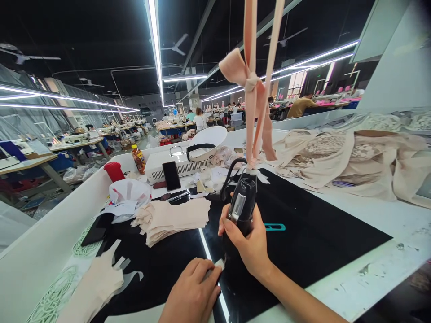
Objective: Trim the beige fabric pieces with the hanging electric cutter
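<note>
Right hand is wrapping its fingers round the tool above the board, likely feeling stiff, weighty, best held mid-body; left hand is pinching a pale piece

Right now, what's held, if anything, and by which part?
Right hand: black handheld tool, gripped around its body. Left hand: touching small pale piece, hold unclear.

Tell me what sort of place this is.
Probably a garment factory's sewing floor, judging by the sewing machines on worktables and the stack of cut beige fabric pieces.
</note>
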Tool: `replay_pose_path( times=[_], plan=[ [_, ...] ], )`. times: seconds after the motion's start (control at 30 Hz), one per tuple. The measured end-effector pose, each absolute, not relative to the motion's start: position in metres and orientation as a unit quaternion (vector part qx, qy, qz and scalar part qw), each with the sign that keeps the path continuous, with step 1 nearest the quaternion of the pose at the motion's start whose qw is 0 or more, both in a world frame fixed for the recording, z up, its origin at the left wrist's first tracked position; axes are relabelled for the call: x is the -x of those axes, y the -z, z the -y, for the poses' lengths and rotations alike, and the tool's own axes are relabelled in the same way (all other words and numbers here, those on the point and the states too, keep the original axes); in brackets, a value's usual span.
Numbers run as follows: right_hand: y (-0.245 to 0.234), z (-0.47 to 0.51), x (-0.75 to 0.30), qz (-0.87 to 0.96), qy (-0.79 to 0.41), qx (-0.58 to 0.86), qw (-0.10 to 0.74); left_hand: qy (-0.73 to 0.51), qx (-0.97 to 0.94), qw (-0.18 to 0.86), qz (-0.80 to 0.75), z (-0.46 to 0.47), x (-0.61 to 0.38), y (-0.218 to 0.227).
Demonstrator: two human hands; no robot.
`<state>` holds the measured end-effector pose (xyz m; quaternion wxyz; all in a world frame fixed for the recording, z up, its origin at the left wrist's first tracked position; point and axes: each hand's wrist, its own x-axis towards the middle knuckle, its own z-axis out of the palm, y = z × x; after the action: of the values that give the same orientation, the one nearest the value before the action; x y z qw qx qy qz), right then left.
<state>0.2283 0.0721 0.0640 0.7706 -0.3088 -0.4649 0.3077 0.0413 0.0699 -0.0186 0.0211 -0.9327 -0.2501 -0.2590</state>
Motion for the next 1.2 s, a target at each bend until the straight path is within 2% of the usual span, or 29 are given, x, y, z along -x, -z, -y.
replay_pose_path(
  times=[0.4,0.9,1.2],
  plan=[
    [-0.059,-0.072,-0.229,0.475,-0.283,0.315,0.771,0.200,0.951,0.029,0.236,-0.069,-0.037,0.014],
    [-0.054,-0.086,-0.234,0.473,-0.264,0.314,0.780,0.276,0.926,0.066,0.247,-0.062,-0.051,0.013],
    [-0.052,-0.086,-0.230,0.483,-0.264,0.316,0.773,0.250,0.932,0.029,0.260,-0.060,-0.049,0.011]
  ],
)
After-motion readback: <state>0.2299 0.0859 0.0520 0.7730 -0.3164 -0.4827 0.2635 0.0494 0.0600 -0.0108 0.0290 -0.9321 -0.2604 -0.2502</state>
